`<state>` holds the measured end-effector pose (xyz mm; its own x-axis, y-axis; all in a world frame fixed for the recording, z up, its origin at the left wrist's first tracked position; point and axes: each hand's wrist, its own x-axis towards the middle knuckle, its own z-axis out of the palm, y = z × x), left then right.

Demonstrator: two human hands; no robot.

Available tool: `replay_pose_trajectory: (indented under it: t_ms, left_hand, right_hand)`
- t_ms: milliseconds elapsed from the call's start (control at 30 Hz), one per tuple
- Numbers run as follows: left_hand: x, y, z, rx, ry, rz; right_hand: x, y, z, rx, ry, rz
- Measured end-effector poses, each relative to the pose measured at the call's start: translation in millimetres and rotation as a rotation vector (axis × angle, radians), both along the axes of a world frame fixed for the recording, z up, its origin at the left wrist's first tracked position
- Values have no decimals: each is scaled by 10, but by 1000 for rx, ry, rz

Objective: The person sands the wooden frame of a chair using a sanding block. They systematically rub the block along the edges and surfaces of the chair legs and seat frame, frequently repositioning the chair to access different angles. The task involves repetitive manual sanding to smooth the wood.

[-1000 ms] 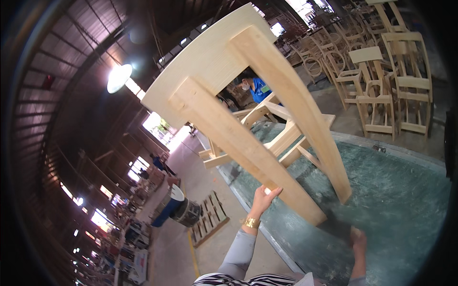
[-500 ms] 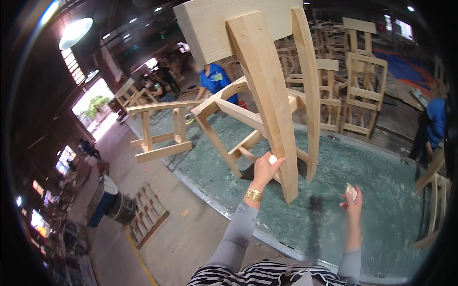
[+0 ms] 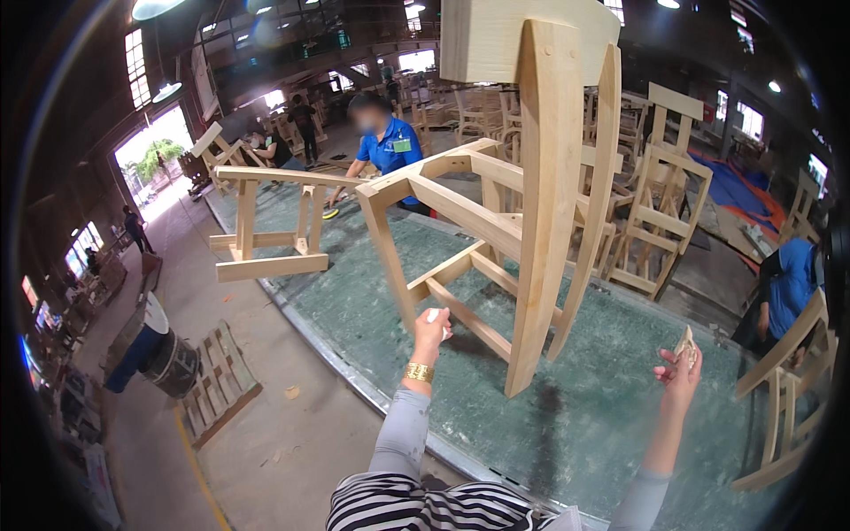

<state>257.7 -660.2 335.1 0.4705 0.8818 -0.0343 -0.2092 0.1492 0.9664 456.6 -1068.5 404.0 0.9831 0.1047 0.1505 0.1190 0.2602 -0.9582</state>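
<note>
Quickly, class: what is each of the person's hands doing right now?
Left hand: closed on a lower rail of the unfinished wooden chair frame.
Right hand: raised clear of the frame, pinching a small folded piece of sandpaper.

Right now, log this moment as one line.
left hand: grips chair frame rail | right hand: holds sandpaper piece, off chair | green workbench

Two hands (image 3: 431, 329) (image 3: 680, 365), one tilted chair frame (image 3: 496, 221), one pallet (image 3: 217, 382).
</note>
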Motion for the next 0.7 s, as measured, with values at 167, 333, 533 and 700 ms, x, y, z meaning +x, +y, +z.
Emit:
replay_pose_trajectory:
  t_ms: [167, 333, 533, 700]
  left_hand:
    - [400, 377, -354, -104, -65, -86]
    - [690, 822, -839, -119, -99, -267]
    - [252, 1097, -1613, -375, -42, -524]
    - [-19, 1299, -1909, -508, 12, -625]
  right_hand:
    - [-156, 94, 263, -87, -219, -142]
    - [-398, 279, 658, -15, -396, -359]
    - [-431, 784, 1957, -67, -692, -430]
    - [-649, 1745, 3024, 45, -932, -547]
